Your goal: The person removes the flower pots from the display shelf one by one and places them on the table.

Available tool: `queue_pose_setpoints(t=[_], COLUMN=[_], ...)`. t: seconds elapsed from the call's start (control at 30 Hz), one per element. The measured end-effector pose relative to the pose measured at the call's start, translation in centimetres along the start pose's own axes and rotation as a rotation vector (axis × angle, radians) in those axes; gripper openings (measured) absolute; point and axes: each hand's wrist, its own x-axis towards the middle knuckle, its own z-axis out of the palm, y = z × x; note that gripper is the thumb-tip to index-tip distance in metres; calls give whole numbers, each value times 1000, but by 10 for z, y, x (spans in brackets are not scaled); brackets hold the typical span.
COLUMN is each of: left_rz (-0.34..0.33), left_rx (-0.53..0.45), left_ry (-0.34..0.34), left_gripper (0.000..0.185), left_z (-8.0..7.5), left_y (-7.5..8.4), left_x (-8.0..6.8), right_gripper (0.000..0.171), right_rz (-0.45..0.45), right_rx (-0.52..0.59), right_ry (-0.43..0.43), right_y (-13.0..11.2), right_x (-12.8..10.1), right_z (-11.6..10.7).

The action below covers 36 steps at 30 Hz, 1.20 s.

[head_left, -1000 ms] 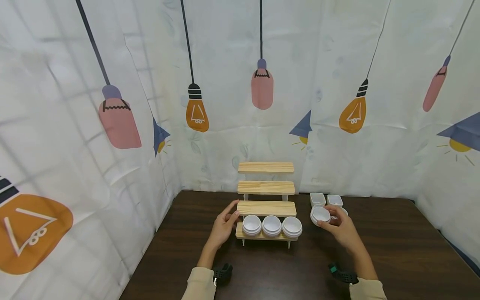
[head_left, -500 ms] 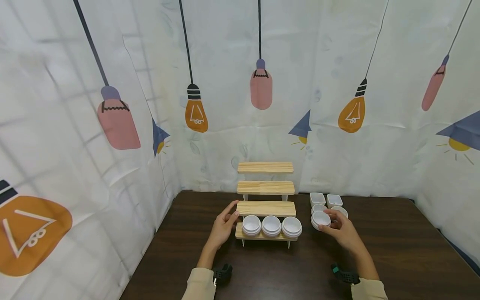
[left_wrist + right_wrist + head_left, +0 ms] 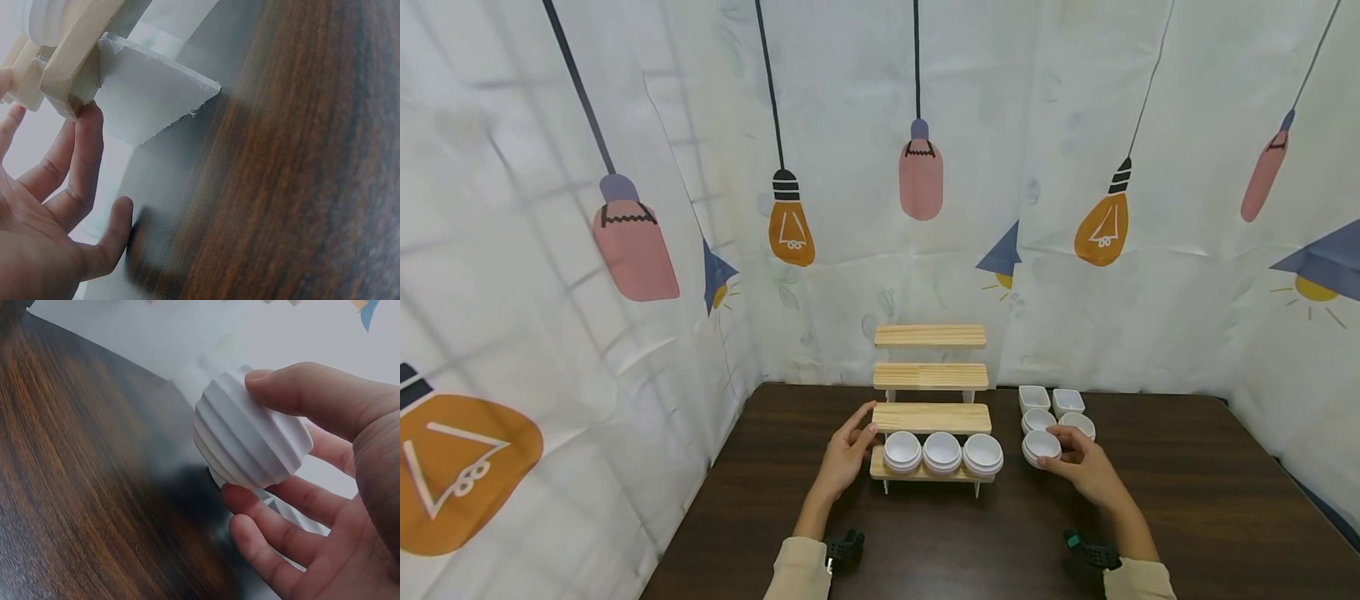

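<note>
A tiered wooden display stand [image 3: 932, 417] on clear supports carries three white round cups [image 3: 942, 452] on its lowest shelf. My left hand [image 3: 844, 457] holds the stand at its left end, thumb and index finger on the second shelf's end. In the left wrist view, another fingertip touches the end of a wooden board [image 3: 75, 75] and the little finger is off it. To the right, my right hand [image 3: 1086, 467] pinches a white ribbed cup [image 3: 250, 431] between thumb and fingers. Its mouth faces up in the head view.
Behind the held cup are two more white round cups [image 3: 1037, 419] and two white square cups [image 3: 1034, 397]. Dark wooden table [image 3: 1000, 542] lies under everything. A printed white curtain [image 3: 850, 292] stands along its back and sides.
My right hand has brought the ribbed cup slightly towards me, and the round cups behind it show more. The left hand stays on the stand.
</note>
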Motion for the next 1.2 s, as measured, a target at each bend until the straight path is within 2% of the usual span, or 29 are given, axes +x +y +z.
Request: queue_pose_setpoints(t=[0.13, 0.33, 0.47, 0.7, 1.2], left_rz=[-17, -48, -48, -55, -26], left_rx=[10, -28, -37, 18, -30], left_ry=[11, 23, 27, 9, 4], left_gripper=[52, 49, 49, 47, 47], left_z=[1, 2, 2, 0, 0], left_y=[1, 3, 3, 1, 0], left_x=[0, 0, 0, 1, 1], right_gripper=[57, 57, 57, 58, 59], right_rz=[8, 27, 32, 22, 59], right_rx=[-2, -11, -13, -19, -25], right_ry=[-5, -9, -14, -20, -29], right_y=[2, 3, 4, 8, 12], right_x=[-1, -2, -3, -3, -4], right_z=[-1, -4, -5, -5, -4])
